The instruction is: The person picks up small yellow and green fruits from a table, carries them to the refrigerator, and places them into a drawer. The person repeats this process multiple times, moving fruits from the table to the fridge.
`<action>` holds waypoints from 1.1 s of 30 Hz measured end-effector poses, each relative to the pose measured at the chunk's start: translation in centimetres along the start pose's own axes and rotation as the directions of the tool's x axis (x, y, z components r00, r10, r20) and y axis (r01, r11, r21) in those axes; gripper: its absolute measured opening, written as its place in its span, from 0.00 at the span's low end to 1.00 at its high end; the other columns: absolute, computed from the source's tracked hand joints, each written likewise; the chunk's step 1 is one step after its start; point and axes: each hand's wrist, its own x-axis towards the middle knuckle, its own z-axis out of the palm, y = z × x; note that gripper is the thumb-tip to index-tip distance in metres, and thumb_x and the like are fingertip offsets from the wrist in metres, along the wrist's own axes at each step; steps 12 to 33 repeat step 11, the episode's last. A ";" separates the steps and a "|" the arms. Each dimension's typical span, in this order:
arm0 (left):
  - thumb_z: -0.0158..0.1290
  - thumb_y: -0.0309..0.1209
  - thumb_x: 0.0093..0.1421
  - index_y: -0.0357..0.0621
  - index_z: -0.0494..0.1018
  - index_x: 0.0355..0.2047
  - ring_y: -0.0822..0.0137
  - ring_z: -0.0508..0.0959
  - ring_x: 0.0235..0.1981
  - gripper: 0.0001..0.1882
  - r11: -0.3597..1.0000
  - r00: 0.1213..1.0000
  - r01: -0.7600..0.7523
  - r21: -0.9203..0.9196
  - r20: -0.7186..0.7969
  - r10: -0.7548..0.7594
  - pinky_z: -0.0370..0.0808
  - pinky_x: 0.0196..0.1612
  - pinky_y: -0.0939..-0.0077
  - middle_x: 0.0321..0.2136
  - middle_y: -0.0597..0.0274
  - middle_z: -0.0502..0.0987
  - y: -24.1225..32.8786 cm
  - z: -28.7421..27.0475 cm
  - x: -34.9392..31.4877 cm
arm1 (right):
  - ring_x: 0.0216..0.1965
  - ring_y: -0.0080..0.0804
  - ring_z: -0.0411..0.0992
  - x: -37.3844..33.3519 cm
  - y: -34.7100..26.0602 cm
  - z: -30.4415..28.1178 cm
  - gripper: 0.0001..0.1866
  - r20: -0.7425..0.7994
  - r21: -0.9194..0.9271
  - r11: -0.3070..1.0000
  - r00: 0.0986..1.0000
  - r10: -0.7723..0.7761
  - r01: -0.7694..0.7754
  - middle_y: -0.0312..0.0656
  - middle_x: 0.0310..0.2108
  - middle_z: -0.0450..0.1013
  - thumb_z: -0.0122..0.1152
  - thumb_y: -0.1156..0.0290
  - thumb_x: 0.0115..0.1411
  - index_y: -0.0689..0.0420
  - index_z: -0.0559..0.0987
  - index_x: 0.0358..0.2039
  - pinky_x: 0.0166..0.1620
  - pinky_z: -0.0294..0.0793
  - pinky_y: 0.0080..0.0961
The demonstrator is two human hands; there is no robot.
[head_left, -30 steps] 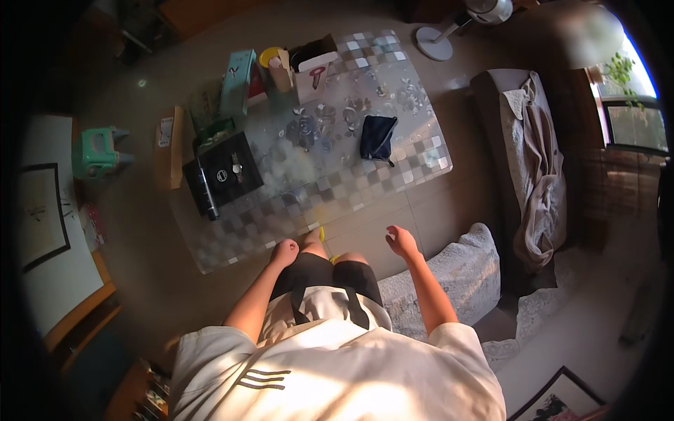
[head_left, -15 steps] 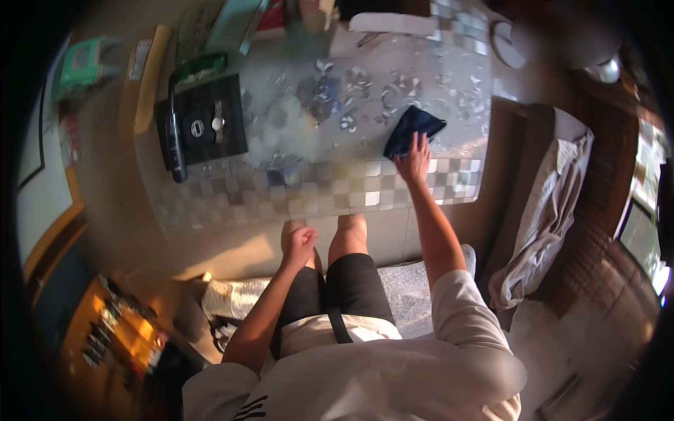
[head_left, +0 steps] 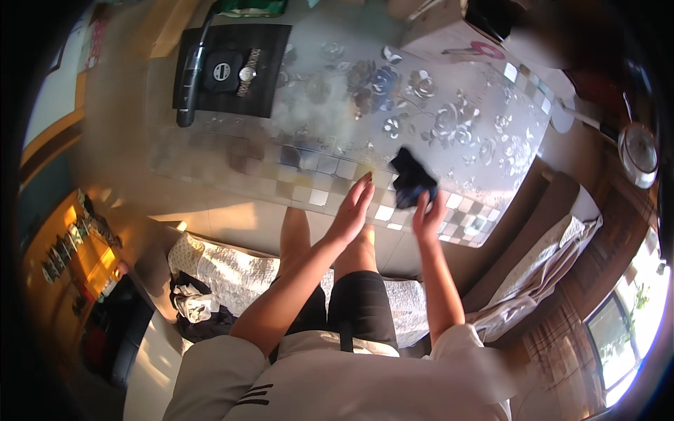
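Observation:
A small dark blue cloth (head_left: 413, 177) hangs crumpled and slightly blurred over the near edge of the table. My right hand (head_left: 428, 216) pinches its lower right corner between thumb and fingers. To the left of the cloth, my left hand (head_left: 351, 210) is raised above the tiled border of the tablecloth, fingers stretched out and holding nothing. Farther off at the upper left lies a black mat (head_left: 270, 52). On it are a metal-band wristwatch (head_left: 247, 73), a black case (head_left: 223, 83) with a round white mark, and a long black stick-shaped device (head_left: 188, 88).
A clear, flower-patterned cover (head_left: 449, 126) spreads over the table. At the far right stands a pale box (head_left: 442, 35) with a pink ring-shaped item (head_left: 487, 49) by it. A cloth-covered bench (head_left: 232, 270) is under me, and a draped chair (head_left: 540, 259) is to my right.
My right hand has lifted the cloth off the table and drawn it nearer. The left hand has risen from my knee toward it. The view has shifted.

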 end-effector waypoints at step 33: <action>0.30 0.55 0.68 0.41 0.47 0.66 0.63 0.54 0.66 0.36 0.987 0.951 -0.027 -0.159 0.300 0.074 0.49 0.65 0.72 0.65 0.55 0.53 4.5 -3.2 -5.9 | 0.56 0.45 0.65 -0.9 -7.7 8.8 0.30 0.312 0.681 0.630 0.927 0.209 -0.372 0.56 0.55 0.63 0.64 0.58 0.57 0.59 0.64 0.54 0.59 0.65 0.43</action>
